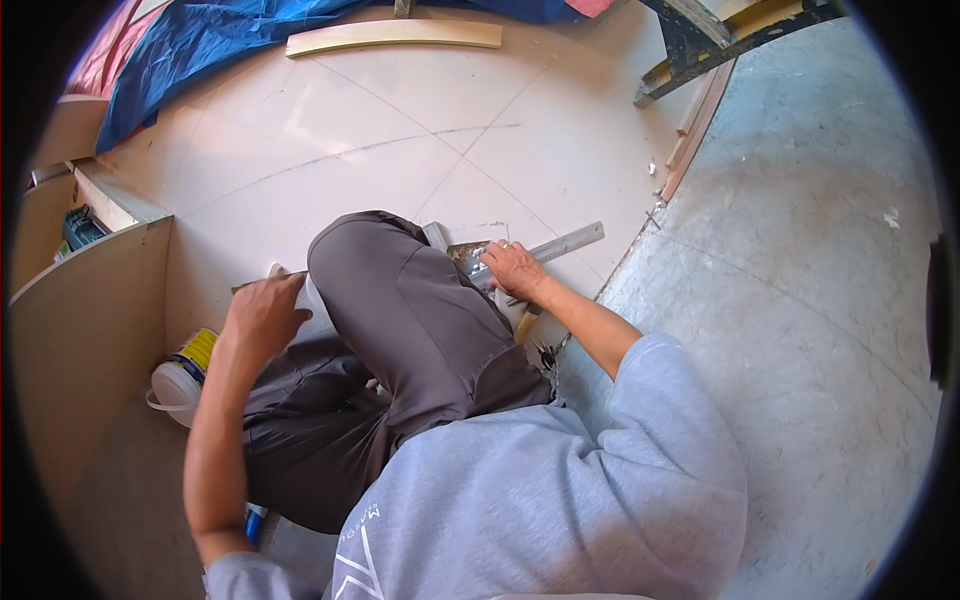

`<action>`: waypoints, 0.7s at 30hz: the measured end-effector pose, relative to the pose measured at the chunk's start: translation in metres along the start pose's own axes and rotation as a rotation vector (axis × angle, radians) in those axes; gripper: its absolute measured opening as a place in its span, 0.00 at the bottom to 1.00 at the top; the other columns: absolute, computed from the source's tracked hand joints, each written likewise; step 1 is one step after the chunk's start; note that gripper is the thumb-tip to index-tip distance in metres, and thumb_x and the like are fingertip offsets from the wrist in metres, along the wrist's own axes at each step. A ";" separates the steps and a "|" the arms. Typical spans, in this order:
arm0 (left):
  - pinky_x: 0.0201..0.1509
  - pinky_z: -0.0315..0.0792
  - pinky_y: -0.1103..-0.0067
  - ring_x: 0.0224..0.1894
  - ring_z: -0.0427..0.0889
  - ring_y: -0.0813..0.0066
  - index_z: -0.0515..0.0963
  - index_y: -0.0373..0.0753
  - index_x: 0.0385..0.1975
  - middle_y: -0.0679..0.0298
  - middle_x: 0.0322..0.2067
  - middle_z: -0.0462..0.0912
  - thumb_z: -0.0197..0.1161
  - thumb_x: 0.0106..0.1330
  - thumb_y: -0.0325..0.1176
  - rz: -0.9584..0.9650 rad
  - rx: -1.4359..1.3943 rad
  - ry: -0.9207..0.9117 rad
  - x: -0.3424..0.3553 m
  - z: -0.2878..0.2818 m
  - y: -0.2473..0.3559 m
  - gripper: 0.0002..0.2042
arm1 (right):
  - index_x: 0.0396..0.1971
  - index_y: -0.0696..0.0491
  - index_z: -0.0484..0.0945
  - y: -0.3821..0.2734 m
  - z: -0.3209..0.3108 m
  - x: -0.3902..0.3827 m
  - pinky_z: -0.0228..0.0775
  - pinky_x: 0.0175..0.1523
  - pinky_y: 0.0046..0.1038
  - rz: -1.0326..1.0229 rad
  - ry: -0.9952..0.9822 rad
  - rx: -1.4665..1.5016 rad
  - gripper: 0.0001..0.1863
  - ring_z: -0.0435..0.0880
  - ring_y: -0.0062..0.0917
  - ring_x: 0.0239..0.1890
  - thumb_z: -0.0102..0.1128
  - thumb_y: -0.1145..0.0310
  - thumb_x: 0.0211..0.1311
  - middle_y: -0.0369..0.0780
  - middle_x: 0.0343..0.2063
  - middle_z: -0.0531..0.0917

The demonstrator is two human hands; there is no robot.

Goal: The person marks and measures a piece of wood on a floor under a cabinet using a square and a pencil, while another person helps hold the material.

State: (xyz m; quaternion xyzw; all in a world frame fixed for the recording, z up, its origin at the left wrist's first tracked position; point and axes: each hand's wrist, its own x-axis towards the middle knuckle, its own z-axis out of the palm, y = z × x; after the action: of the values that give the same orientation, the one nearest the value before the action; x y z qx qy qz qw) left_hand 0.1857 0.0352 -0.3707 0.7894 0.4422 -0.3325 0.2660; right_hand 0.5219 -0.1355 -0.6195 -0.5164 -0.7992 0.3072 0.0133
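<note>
Pale tiled floor (400, 130), grey concrete (800, 300) alongside, blue tarp (200, 45), wooden cabinet panel (90, 330) at left.

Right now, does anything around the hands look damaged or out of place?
Yes. The sheet's edge below the right hand looks chipped and jagged, with small fragments scattered along the floor seam. The left hand presses the sheet's other end; the metal ruler lies flat.

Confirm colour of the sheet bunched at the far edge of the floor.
Blue tarp, clearest in the head view.
</note>
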 end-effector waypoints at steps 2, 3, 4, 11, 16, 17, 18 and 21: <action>0.50 0.73 0.68 0.47 0.80 0.57 0.77 0.36 0.43 0.52 0.44 0.80 0.66 0.56 0.36 -0.032 0.164 -0.219 0.044 0.010 -0.007 0.16 | 0.36 0.53 0.75 -0.006 0.007 0.001 0.64 0.49 0.35 0.027 -0.067 -0.046 0.18 0.72 0.34 0.48 0.70 0.62 0.45 0.41 0.41 0.73; 0.50 0.73 0.69 0.48 0.79 0.59 0.78 0.37 0.40 0.53 0.46 0.79 0.65 0.58 0.37 -0.077 0.244 -0.338 0.067 0.010 -0.004 0.14 | 0.36 0.53 0.75 -0.007 0.014 0.003 0.64 0.49 0.36 0.042 -0.098 -0.068 0.19 0.72 0.34 0.49 0.70 0.62 0.45 0.42 0.42 0.73; 0.52 0.72 0.69 0.52 0.77 0.61 0.77 0.40 0.43 0.54 0.50 0.77 0.61 0.60 0.38 -0.027 0.339 -0.245 0.090 0.035 -0.020 0.14 | 0.36 0.54 0.75 -0.013 0.020 0.009 0.64 0.50 0.36 0.013 -0.093 -0.121 0.19 0.72 0.34 0.50 0.70 0.61 0.45 0.42 0.41 0.74; 0.73 0.42 0.68 0.72 0.50 0.70 0.60 0.47 0.66 0.60 0.69 0.55 0.48 0.67 0.44 0.536 0.219 0.340 0.158 0.120 0.020 0.27 | 0.37 0.52 0.72 -0.022 -0.008 0.023 0.61 0.53 0.42 0.145 -0.032 0.173 0.18 0.76 0.35 0.47 0.68 0.62 0.49 0.42 0.35 0.78; 0.73 0.41 0.67 0.72 0.49 0.70 0.59 0.46 0.66 0.61 0.69 0.55 0.51 0.66 0.43 0.537 0.258 0.629 0.175 0.126 0.036 0.27 | 0.41 0.54 0.73 -0.023 -0.055 0.066 0.67 0.44 0.34 0.070 0.124 0.444 0.20 0.79 0.36 0.36 0.67 0.61 0.51 0.43 0.30 0.80; 0.73 0.43 0.67 0.72 0.51 0.69 0.61 0.45 0.65 0.61 0.68 0.57 0.52 0.65 0.42 0.519 0.235 0.668 0.176 0.121 0.029 0.27 | 0.41 0.55 0.74 -0.027 -0.066 0.075 0.67 0.41 0.32 0.086 0.071 0.553 0.20 0.79 0.34 0.34 0.66 0.61 0.52 0.43 0.29 0.80; 0.73 0.45 0.67 0.71 0.53 0.68 0.63 0.43 0.64 0.60 0.67 0.59 0.53 0.65 0.42 0.504 0.211 0.708 0.176 0.112 0.025 0.27 | 0.41 0.55 0.75 -0.030 -0.074 0.082 0.68 0.39 0.31 0.105 0.019 0.659 0.19 0.79 0.33 0.32 0.65 0.61 0.52 0.42 0.28 0.80; 0.69 0.55 0.70 0.67 0.60 0.62 0.69 0.36 0.58 0.59 0.62 0.68 0.56 0.62 0.39 0.478 -0.327 0.486 0.160 0.073 0.016 0.25 | 0.39 0.57 0.77 -0.047 -0.074 0.104 0.68 0.39 0.28 0.094 -0.053 0.852 0.15 0.78 0.22 0.32 0.61 0.63 0.56 0.39 0.25 0.80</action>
State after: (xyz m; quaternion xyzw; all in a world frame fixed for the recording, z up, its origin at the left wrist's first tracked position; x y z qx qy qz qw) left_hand 0.2406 0.0595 -0.5370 0.8733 0.3431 0.0111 0.3458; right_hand 0.4603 -0.0267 -0.5661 -0.4924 -0.5768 0.6232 0.1908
